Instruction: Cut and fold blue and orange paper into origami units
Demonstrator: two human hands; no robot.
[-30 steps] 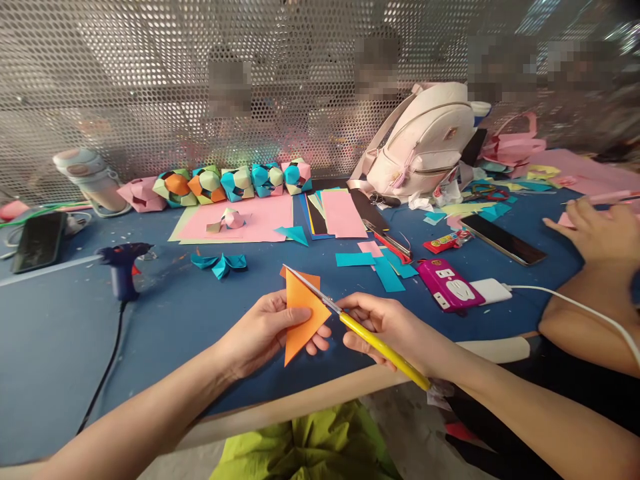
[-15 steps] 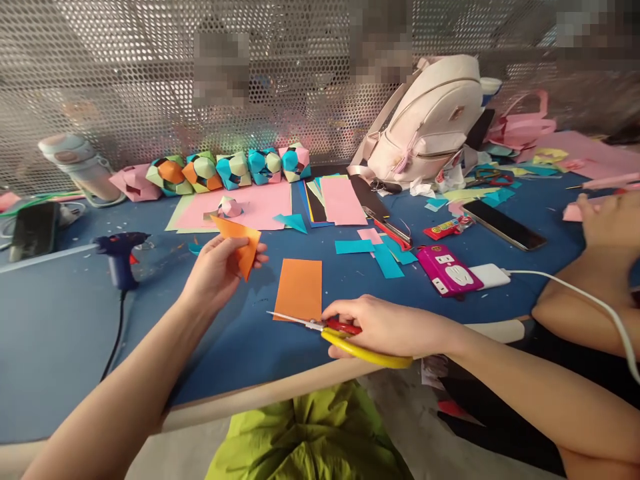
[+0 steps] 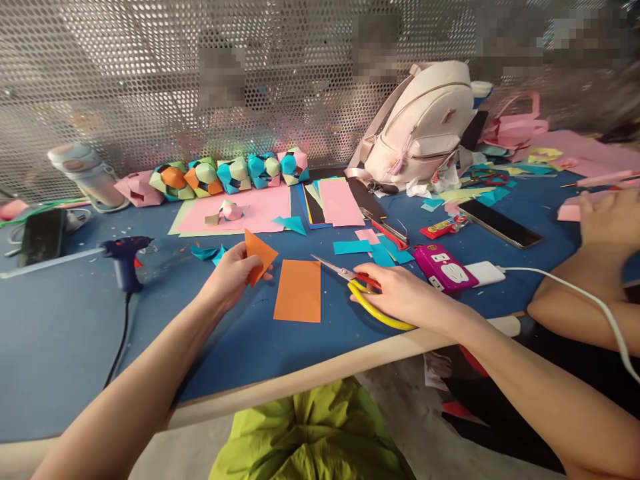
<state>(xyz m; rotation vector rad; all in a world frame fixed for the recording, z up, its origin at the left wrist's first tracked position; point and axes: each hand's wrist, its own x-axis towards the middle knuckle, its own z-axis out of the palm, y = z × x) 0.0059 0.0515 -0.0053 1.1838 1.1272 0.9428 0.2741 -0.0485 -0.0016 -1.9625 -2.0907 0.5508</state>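
Pinched in my left hand [image 3: 233,277] is a folded piece of orange paper [image 3: 260,255], its pointed corner turned to the right. My right hand [image 3: 387,290] is closed round the scissors [image 3: 367,308], which have one red and one yellow handle; their blades look closed and point up and left. Between my hands a flat orange paper rectangle [image 3: 298,291] lies on the blue table. Cut turquoise strips [image 3: 352,247] lie just beyond the scissors. Small folded turquoise pieces [image 3: 204,253] rest behind my left hand.
A glue gun [image 3: 126,263] stands at left with its cord trailing. Several folded paper balls [image 3: 203,177] line the mesh panel. A backpack [image 3: 425,127], box cutter [image 3: 387,232], phone [image 3: 501,223] and purple power adapter [image 3: 445,268] sit to the right. Another person's arm [image 3: 570,280] rests at far right.
My right hand has lifted the scissors up and to the right, off the orange rectangle. My left hand has shifted slightly right and turned the folded orange paper.
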